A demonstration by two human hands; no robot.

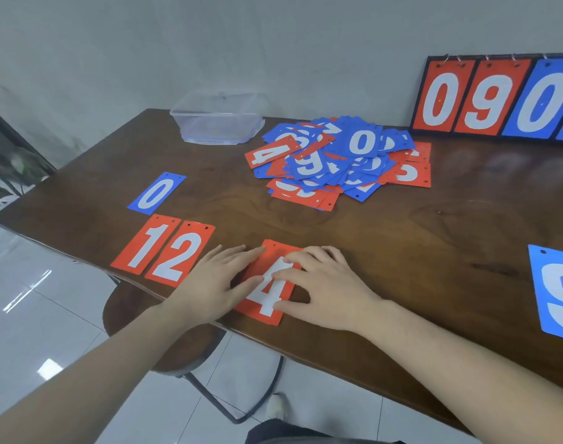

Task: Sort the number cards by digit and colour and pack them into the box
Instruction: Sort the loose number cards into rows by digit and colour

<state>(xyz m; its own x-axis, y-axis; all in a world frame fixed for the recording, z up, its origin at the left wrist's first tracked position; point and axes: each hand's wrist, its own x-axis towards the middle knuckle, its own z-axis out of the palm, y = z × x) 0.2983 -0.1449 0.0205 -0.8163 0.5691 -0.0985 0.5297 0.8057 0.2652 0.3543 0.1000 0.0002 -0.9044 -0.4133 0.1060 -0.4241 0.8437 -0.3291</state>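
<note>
Flanking red 4 card (267, 285): 2 hands.

Both bare forearms reach in from six o'clock and converge toward twelve. The left hand (217, 280) lies flat, palm down, fingers straight and pointing toward two o'clock. The right hand (325, 285) lies palm down, fingers loosely spread toward ten o'clock.

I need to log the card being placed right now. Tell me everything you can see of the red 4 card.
The red 4 card is a flat, thin, plastic-looking rectangle, orange-red with a white 4, and small punched holes along its far edge. It lies face up on the dark wooden table near the front edge, right of the red 2 card, with a gap between. The left hand touches its left edge; the right hand rests fingers on its face.
</note>
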